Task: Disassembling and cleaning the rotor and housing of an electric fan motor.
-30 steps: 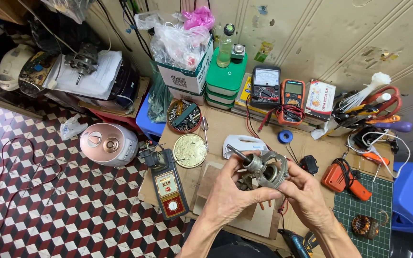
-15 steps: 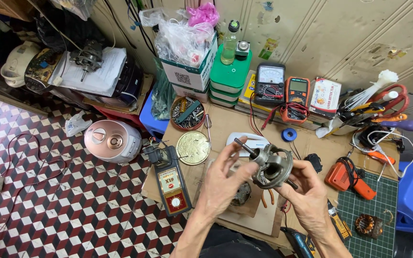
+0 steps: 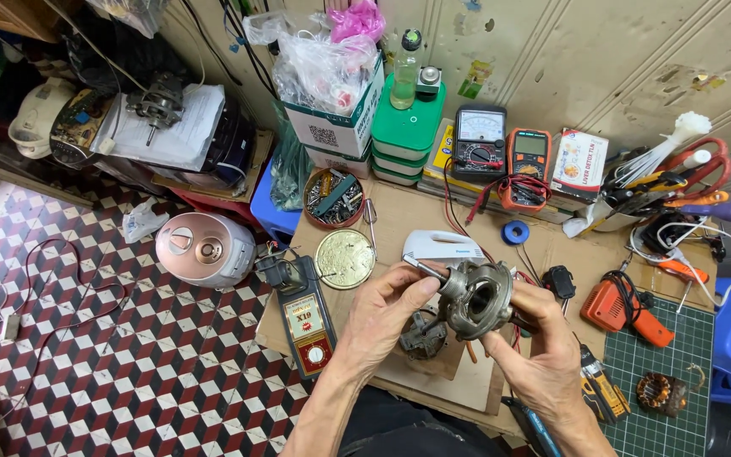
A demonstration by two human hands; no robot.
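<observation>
I hold a round grey metal motor housing [image 3: 477, 298] with a steel shaft sticking out to the upper left, above the workbench. My left hand [image 3: 389, 315] pinches the shaft end with thumb and fingers. My right hand [image 3: 537, 340] cups the housing from below and from the right. A second grey motor part [image 3: 424, 335] lies on a pale board [image 3: 433, 372] just under my hands. A white hand-mixer body [image 3: 443, 247] lies right behind the housing.
The bench carries a tin of screws [image 3: 334, 196], a brass lid [image 3: 345, 258], two multimeters [image 3: 503, 154], an orange tool [image 3: 612, 306], a green cutting mat [image 3: 668, 355] with a copper coil [image 3: 658, 393], and a meter [image 3: 310, 325]. A pink cooker [image 3: 205, 249] sits on the tiled floor.
My hands lifted and tilted the housing, so its open face now points towards me. My left fingers moved from the housing's side onto the shaft. The second part on the board became visible.
</observation>
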